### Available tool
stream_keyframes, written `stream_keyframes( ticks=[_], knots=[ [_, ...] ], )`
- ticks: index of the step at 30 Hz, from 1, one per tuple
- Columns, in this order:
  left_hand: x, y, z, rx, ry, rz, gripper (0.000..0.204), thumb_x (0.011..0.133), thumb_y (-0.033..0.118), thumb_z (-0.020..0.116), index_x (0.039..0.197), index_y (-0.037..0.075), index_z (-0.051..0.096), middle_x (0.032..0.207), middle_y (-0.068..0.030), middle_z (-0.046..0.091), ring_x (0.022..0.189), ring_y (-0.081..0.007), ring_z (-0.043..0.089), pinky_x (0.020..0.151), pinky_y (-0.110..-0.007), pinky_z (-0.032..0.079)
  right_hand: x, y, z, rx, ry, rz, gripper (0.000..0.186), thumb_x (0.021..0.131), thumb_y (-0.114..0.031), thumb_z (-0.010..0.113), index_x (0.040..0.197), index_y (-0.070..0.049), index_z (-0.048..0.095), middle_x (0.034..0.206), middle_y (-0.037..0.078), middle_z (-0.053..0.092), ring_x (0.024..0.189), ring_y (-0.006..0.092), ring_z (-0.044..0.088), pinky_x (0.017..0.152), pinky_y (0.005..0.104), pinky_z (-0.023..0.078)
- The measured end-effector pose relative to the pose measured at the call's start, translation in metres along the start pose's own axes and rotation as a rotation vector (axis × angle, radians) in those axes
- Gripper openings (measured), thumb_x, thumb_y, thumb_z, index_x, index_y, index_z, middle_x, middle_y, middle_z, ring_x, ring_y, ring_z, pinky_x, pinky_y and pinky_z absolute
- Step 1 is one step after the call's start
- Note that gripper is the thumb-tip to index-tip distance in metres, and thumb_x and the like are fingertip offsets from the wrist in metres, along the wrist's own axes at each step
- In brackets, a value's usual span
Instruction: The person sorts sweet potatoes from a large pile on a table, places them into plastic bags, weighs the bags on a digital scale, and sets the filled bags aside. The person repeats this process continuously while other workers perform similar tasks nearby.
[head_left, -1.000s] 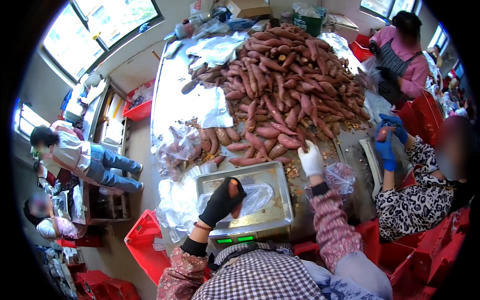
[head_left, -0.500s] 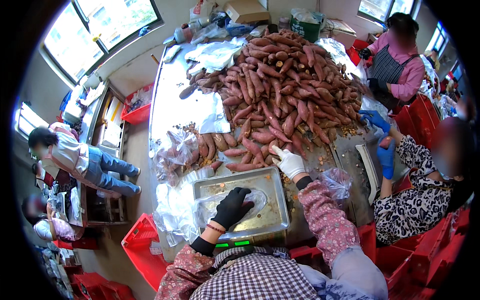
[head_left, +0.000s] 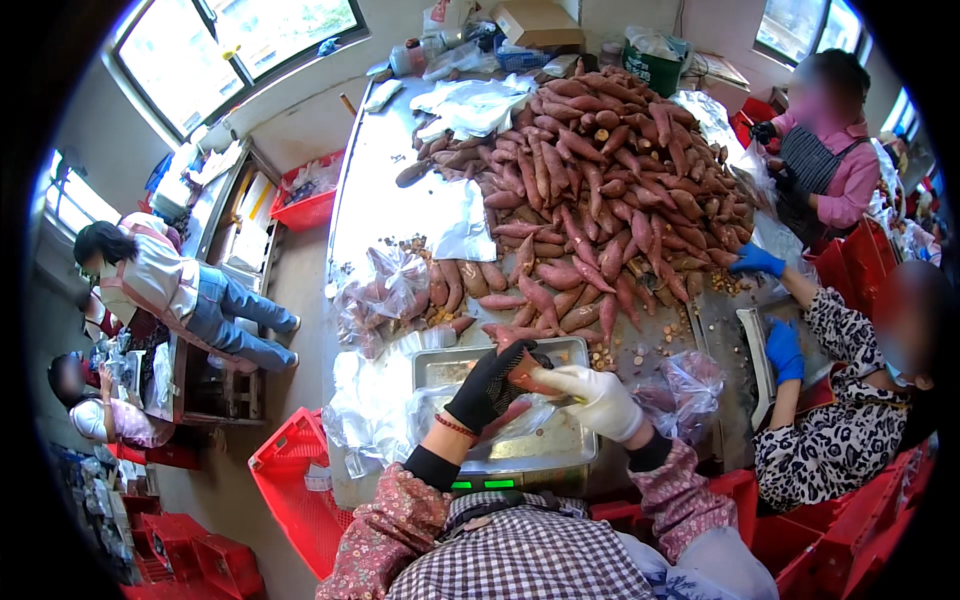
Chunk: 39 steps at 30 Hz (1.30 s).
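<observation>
My left hand (head_left: 488, 388), in a black glove, is closed around a sweet potato (head_left: 526, 373) above the metal tray (head_left: 572, 352). In a white glove, my right hand (head_left: 602, 402) is closed at the near end of that sweet potato. Something small and yellowish shows at its fingers, too small to name. Another sweet potato (head_left: 507, 415) lies below my hands, by a clear plastic bag (head_left: 425, 408) in the tray. Under the tray is a scale (head_left: 500, 484) with green lit displays. Beyond it rises a big heap of sweet potatoes (head_left: 600, 190).
Bagged sweet potatoes lie left (head_left: 385, 285) and right (head_left: 685, 385) of the tray. Plastic bags (head_left: 365, 410) pile at the table's left edge. A red crate (head_left: 295, 480) stands at lower left. On the right, a co-worker's blue-gloved hand (head_left: 785, 350) is near; another person stands farther back.
My right hand has come back from the heap to above the tray. My left hand has risen from the bag and now holds a sweet potato. The view has shifted slightly.
</observation>
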<state>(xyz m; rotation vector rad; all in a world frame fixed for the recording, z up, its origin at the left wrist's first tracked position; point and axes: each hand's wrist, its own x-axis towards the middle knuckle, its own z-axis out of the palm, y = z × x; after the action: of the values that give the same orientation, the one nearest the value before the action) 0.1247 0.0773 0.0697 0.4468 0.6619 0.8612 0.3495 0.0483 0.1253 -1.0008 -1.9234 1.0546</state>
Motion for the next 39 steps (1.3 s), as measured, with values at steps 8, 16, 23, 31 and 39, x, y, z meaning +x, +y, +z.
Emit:
stream_keyframes(
  ticks=[8,16,23,31,39],
  knots=[
    [0.02,-0.034,-0.005,0.306,-0.086,0.129,0.049,0.101,0.037,0.048,0.141,0.01,0.038,0.112,-0.0069,0.059,0.1,-0.0167,0.058,0.088,-0.031,0.047,0.002,-0.02,-0.001,0.1,0.329,0.389,0.056,0.085,-0.02,0.074,0.135,-0.004,0.053,0.086,0.002,0.065,0.077,0.0077,0.06,0.072,0.0222,0.049],
    [0.019,-0.029,0.022,1.186,-0.189,0.557,0.057,0.101,0.016,0.044,0.153,0.009,0.022,0.123,-0.0206,0.058,0.106,-0.033,0.059,0.094,-0.038,0.045,0.002,-0.001,0.018,0.517,0.502,0.356,0.021,0.097,-0.013,0.06,0.115,-0.001,0.06,0.088,-0.001,0.066,0.074,0.0069,0.06,0.066,0.0221,0.049],
    [0.008,-0.021,0.069,0.238,-0.012,-0.139,0.049,0.095,0.029,0.06,0.134,0.003,0.047,0.105,-0.0094,0.065,0.093,-0.0186,0.063,0.082,-0.031,0.049,-0.017,0.109,-0.048,-0.678,0.647,0.71,0.035,0.094,-0.019,0.058,0.124,-0.001,0.058,0.084,0.012,0.069,0.068,0.0121,0.062,0.06,0.0278,0.051],
    [0.006,-0.024,0.072,1.434,0.045,0.54,0.041,0.079,0.025,0.077,0.113,0.01,0.061,0.094,-0.0105,0.066,0.086,-0.0296,0.065,0.079,-0.037,0.051,-0.014,0.016,-0.014,-0.354,0.301,0.175,0.035,0.09,-0.017,0.058,0.125,-0.014,0.061,0.095,0.02,0.068,0.084,0.0371,0.066,0.071,0.0438,0.053],
    [-0.003,-0.007,0.053,0.806,-0.059,0.432,0.037,0.084,0.017,0.071,0.117,0.007,0.057,0.117,-0.013,0.059,0.109,-0.0308,0.058,0.094,-0.04,0.047,-0.034,0.087,-0.014,-0.556,0.728,0.548,0.036,0.091,-0.022,0.058,0.126,-0.017,0.059,0.09,0.02,0.068,0.082,0.0388,0.066,0.07,0.0475,0.052]
  ],
)
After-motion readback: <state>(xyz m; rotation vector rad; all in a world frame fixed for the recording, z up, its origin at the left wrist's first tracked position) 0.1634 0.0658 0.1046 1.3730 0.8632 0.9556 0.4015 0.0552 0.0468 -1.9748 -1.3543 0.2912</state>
